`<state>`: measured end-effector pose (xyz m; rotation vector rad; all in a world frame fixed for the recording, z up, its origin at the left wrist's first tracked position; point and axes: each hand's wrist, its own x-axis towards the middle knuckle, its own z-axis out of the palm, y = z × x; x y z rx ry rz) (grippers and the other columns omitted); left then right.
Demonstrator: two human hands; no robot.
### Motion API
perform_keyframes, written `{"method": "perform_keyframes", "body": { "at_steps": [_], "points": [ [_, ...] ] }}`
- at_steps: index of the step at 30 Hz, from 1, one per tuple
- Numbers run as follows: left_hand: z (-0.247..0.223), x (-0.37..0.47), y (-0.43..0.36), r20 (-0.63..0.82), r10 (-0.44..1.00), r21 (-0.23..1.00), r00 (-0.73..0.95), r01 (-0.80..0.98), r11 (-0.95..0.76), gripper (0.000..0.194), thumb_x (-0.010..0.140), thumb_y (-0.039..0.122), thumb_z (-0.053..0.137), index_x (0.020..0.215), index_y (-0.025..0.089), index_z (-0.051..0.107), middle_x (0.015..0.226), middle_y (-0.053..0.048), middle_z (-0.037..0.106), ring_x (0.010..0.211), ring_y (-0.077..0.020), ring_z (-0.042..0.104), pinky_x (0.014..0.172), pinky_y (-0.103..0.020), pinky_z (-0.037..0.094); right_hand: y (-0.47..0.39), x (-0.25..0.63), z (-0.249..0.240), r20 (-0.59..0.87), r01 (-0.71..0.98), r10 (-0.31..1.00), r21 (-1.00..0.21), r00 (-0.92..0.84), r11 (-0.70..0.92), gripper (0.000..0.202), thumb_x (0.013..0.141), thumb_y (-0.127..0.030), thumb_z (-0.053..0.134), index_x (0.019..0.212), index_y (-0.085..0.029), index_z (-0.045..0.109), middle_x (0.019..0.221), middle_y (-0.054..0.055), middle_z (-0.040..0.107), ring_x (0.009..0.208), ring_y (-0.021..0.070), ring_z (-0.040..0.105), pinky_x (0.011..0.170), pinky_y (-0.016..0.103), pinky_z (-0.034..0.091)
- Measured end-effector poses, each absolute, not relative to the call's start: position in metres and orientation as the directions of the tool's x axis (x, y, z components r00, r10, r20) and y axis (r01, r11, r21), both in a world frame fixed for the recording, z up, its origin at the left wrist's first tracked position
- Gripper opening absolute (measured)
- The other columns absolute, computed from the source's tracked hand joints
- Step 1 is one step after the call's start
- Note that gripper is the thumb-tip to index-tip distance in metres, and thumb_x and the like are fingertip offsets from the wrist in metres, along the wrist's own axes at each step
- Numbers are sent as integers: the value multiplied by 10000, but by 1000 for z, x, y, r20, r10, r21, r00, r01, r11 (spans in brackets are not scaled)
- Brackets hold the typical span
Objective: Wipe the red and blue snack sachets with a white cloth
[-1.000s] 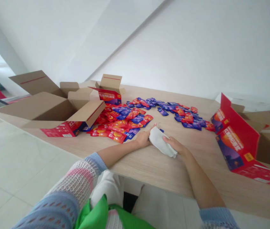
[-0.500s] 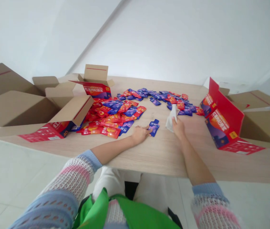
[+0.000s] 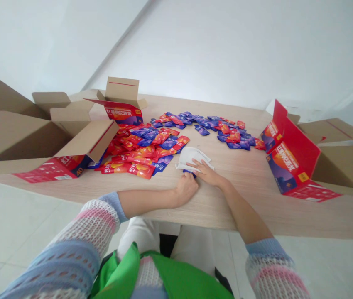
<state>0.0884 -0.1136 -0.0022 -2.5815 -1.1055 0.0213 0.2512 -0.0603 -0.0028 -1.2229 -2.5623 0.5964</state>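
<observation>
My left hand (image 3: 186, 189) is closed on the near end of a blue-purple pouch (image 3: 189, 172) lying on the table. Only a sliver of that pouch shows between the hand and a white cloth (image 3: 190, 155), which covers the rest of it. Spread flat over the cloth's near right part, my right hand (image 3: 207, 172) has its fingers apart and presses down. To the left of the cloth lies a heap of red and blue pouches (image 3: 139, 154). Farther back, more small pouches (image 3: 207, 123) form a curved band.
Open cardboard boxes stand around the light wooden table (image 3: 239, 182): a large one (image 3: 79, 143) at the left, a smaller one (image 3: 123, 112) behind the heap, and red-fronted boxes (image 3: 288, 162) at the right. A white wall (image 3: 226, 50) rises behind.
My right hand has brought the white cloth leftward and laid it over the blue pouch, its fingers now spread flat. My left hand has closed tighter and shifted slightly nearer to me.
</observation>
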Motion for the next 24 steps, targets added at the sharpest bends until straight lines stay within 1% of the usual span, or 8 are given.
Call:
{"method": "perform_keyframes", "body": {
  "at_steps": [4, 8, 12, 15, 18, 19, 21, 24],
  "points": [
    [-4, 87, -119, 103, 688, -359, 719, 672, -648, 359, 812, -5, 462, 1131, -79, 610, 1085, -330, 611, 993, -337, 620, 634, -351, 504, -51, 253, -10, 56, 771, 840, -369, -539, 519, 500, 976, -453, 242, 1456, -326, 297, 1511, -8, 302, 1425, 216, 146, 1134, 538, 84],
    [0, 88, -118, 93, 697, -356, 711, 678, -644, 371, 800, -41, 433, 1120, -73, 617, 1065, -333, 621, 899, -308, 664, 585, -322, 520, -40, 265, -17, 105, 859, 896, -258, -431, 443, 494, 975, -412, 254, 1465, -343, 269, 1526, -30, 261, 1421, 233, 160, 1128, 542, 120],
    [3, 89, -118, 41, 718, -361, 695, 681, -638, 427, 797, -46, 411, 1192, -83, 570, 1116, -358, 590, 885, -315, 670, 525, -306, 516, -40, 279, -17, 115, 901, 930, -233, -349, 367, 511, 973, -372, 270, 1480, -321, 235, 1527, -28, 256, 1426, 254, 128, 1127, 555, 102],
    [3, 86, -118, 2, 734, -367, 679, 683, -631, 466, 794, -10, 430, 1243, -36, 553, 1206, -333, 555, 997, -345, 625, 545, -338, 525, -51, 274, -12, 76, 861, 899, -264, -431, 435, 507, 977, -372, 265, 1480, -322, 233, 1533, -32, 237, 1434, 248, 69, 1125, 566, 78],
    [3, 84, -118, -55, 733, -352, 678, 674, -649, 395, 813, 55, 462, 1158, 93, 653, 1184, -242, 609, 1031, -331, 595, 630, -368, 526, -65, 256, -2, 18, 749, 797, -327, -604, 576, 480, 984, -398, 248, 1462, -364, 263, 1529, -55, 244, 1437, 211, 43, 1136, 541, 57],
    [2, 83, -117, -70, 736, -338, 673, 678, -652, 366, 817, 68, 473, 1119, 115, 675, 1166, -227, 621, 1030, -331, 591, 650, -373, 521, -68, 250, 1, 6, 726, 776, -348, -630, 592, 474, 986, -396, 242, 1458, -371, 271, 1524, -61, 258, 1437, 199, 45, 1140, 531, 55],
    [0, 84, -114, -72, 754, -293, 653, 709, -642, 335, 816, 69, 484, 1077, 110, 689, 1181, -236, 606, 1037, -347, 582, 672, -381, 507, -70, 242, 7, -11, 718, 768, -364, -640, 593, 464, 987, -384, 238, 1447, -376, 300, 1512, -67, 290, 1436, 185, 57, 1146, 516, 64],
    [-4, 86, -109, -26, 783, -208, 621, 763, -612, 352, 807, 32, 468, 1091, 78, 671, 1259, -265, 543, 1089, -378, 552, 706, -398, 487, -67, 237, 10, 11, 759, 803, -319, -596, 567, 456, 983, -364, 256, 1430, -366, 346, 1499, -63, 325, 1435, 191, 77, 1148, 504, 97]
  ]
}}
